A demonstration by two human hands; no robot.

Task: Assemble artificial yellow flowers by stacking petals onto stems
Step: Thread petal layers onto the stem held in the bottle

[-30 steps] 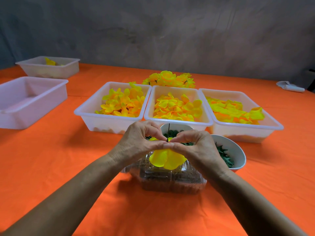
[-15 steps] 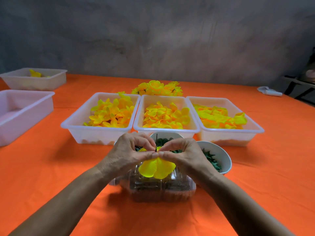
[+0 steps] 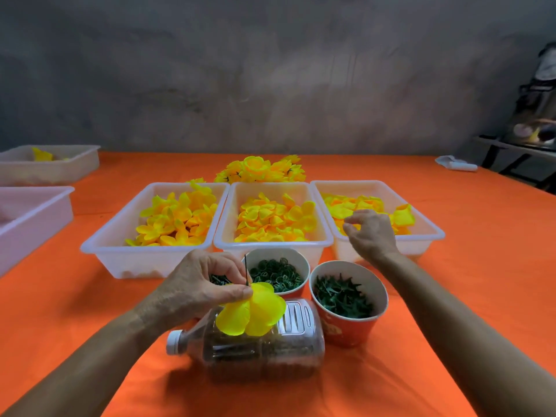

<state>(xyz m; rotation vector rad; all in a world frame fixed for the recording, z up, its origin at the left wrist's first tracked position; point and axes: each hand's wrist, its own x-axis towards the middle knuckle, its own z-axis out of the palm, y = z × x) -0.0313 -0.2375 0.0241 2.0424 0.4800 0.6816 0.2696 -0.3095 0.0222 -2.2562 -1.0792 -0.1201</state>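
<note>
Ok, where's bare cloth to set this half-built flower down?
Bare orange cloth lies right of the right bin and the star cup. More lies left of the bottle, between the left bin and the empty tub. The middle is crowded: bins, cups and bottle sit close together.

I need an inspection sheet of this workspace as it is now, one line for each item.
Surface: orange tablecloth.
Job's things: three white plastic trays of yellow fabric petals; thin dark stem carrying yellow petal layer; finished yellow flowers.
Clutter: two paper cups of green parts; clear plastic bottle lying down; two more trays, far left.
Hands: left hand pinches stem; right hand over rightmost tray, holding nothing visible.
Cables: nothing seen.
Surroundings: grey wall.
</note>
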